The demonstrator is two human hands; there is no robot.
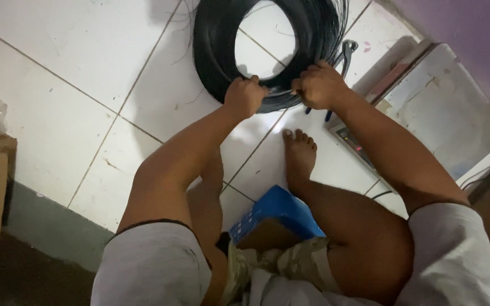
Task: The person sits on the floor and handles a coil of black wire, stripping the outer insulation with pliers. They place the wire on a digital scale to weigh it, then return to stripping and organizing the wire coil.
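Left hand [245,95] is closed on the near edge of the black wire coil [216,51] lying on the white tile floor [86,68]. Right hand [319,85] grips the same edge, just beside it. Blue-handled pliers [344,54] lie right of the coil.

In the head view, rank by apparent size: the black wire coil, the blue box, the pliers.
1. black wire coil, gripped by the left hand and right hand.
2. blue box, partly hidden, nearer the camera.
3. pliers, partly hidden.
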